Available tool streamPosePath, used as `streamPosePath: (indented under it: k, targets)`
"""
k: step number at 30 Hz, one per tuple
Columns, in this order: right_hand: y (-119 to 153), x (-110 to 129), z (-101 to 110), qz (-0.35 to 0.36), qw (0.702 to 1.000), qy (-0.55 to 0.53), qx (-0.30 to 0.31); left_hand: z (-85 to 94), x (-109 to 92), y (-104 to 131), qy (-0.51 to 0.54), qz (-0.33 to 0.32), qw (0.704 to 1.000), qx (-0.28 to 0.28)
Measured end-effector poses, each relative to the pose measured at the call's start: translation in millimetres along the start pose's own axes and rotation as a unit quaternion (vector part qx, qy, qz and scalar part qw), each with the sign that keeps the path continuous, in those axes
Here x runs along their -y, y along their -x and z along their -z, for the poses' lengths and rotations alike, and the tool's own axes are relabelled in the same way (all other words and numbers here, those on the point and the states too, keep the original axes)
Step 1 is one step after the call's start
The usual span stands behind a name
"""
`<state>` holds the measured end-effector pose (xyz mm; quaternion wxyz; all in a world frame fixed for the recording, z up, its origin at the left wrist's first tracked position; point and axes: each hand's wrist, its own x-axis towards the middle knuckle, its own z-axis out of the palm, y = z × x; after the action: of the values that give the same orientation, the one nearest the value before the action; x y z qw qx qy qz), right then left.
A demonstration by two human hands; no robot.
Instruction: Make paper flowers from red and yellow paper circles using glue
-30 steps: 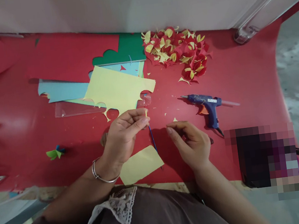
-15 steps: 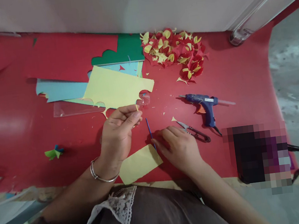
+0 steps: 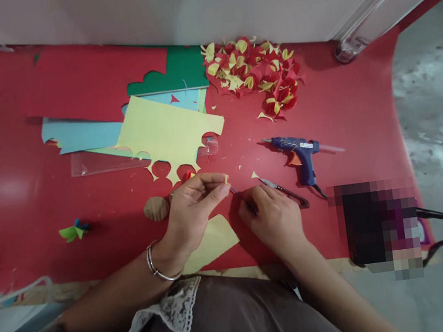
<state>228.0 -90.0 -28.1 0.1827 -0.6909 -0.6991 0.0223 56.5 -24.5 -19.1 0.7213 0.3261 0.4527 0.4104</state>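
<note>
My left hand is closed in a pinch on a small piece of yellow paper, which shows at the fingertips. Just to its right, my right hand grips a thin blue stick; the stick's tip points at the paper and may touch it. Under my hands lies a yellow paper sheet. A round brown disc rests left of my left hand, and something small and red and yellow sits partly hidden behind it. Thread snips lie beyond my right hand.
A blue glue gun lies to the right. Behind are a cut-out yellow sheet, red paper, green paper and a heap of red and yellow paper pieces. A green and blue paper shape sits left.
My left hand has moved right with the yellow paper, uncovering the brown disc. My right hand has taken hold of the blue stick, which lay on the table.
</note>
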Motion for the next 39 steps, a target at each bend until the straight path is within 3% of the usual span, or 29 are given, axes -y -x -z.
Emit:
streamPosePath:
  k: [4,9,12,22,32,39]
  targets:
    - [-1,-9,17,-0.017,0.991,-0.125,-0.034,0.1,1,-1,-0.010,0.015,1.000,0.002]
    - [-7,-11,34,0.034,0.985,-0.171,-0.019,-3.7,-2,-1,-0.018,0.056,0.998,0.035]
    - [-9,-12,33,0.058,0.982,-0.181,-0.009,-5.8,-7,-1,-0.032,0.085,0.994,0.065]
    - [-5,-16,30,0.045,0.979,-0.200,0.018,-2.7,-7,-1,-0.020,0.124,0.986,0.108]
    - [-4,-13,30,0.086,0.974,-0.212,0.007,-3.9,-14,-2,-0.071,0.106,0.985,0.116]
    - [-3,-13,33,0.092,0.970,-0.223,0.010,5.0,-17,-8,-0.118,0.084,0.971,0.193]
